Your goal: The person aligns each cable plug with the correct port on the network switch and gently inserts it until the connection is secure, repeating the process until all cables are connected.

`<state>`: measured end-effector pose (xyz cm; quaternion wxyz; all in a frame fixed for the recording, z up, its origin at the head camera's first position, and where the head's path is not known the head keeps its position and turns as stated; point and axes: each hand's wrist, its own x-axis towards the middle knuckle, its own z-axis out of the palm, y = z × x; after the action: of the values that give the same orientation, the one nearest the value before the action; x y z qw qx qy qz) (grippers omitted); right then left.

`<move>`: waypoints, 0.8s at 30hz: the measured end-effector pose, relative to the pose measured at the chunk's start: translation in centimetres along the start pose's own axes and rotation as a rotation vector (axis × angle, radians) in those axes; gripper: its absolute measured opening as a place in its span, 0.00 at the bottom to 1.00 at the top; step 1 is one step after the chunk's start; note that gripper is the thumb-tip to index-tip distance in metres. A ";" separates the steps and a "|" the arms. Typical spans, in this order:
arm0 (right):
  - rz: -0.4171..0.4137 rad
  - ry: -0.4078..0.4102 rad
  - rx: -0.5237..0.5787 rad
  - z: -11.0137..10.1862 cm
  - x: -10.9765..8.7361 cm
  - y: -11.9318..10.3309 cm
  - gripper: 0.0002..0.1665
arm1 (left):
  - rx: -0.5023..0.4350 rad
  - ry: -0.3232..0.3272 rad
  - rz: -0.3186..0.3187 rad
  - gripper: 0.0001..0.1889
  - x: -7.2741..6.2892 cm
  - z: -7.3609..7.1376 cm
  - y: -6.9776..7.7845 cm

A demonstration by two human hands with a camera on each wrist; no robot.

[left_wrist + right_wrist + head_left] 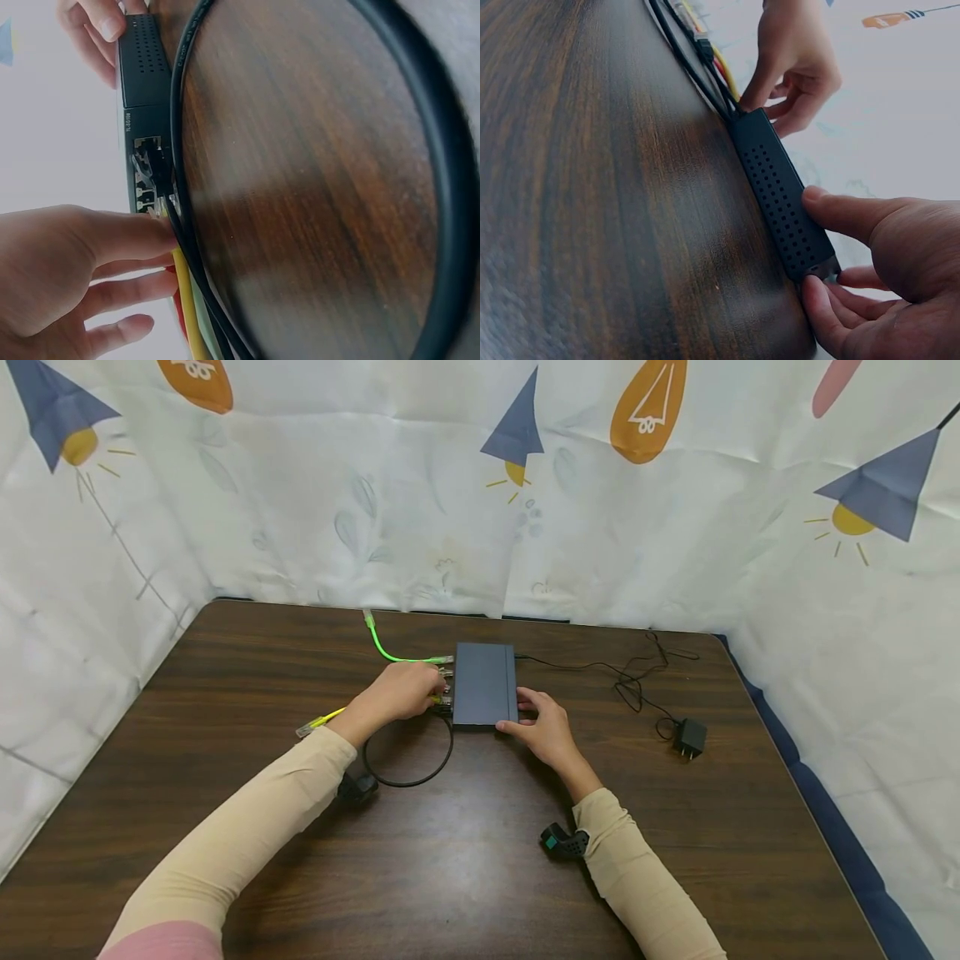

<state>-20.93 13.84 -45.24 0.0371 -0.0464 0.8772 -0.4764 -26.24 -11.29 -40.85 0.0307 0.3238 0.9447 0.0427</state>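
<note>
A dark grey network switch [484,685] lies flat on the brown table, its ports facing left. My left hand [405,689] is at those ports and pinches the yellow network cable [184,300] close to its plug; the fingertips partly hide that port. Beside it, a black network cable [155,169] is plugged in and curves in a loop toward me. The green network cable [390,655] runs into the far end of the port row. With thumb on top and fingers against the right end, my right hand [546,732] holds the switch by its near right corner.
From the switch's right side a thin black power cord [581,666] runs in tangles to a plug adapter [690,737]. The yellow cable's loose end [311,727] lies left of my left wrist. A printed white curtain [420,527] hangs behind the table [465,877].
</note>
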 end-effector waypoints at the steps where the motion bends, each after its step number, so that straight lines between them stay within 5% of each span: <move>1: 0.001 0.001 -0.001 0.0 0.0 0.0 0.42 | 0.001 0.004 0.002 0.17 0.0 0.0 0.0; 11: 0.017 -0.011 0.002 0.0 -0.1 -0.1 0.43 | 0.040 0.027 0.014 0.04 0.1 0.3 0.1; 24: 0.001 -0.005 0.004 0.0 -0.1 -0.2 0.43 | 0.064 0.095 0.042 0.04 0.0 0.5 -0.2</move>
<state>-20.79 13.77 -45.09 0.0397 -0.0473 0.8761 -0.4782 -26.27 -11.43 -41.35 -0.0256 0.3418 0.9390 0.0283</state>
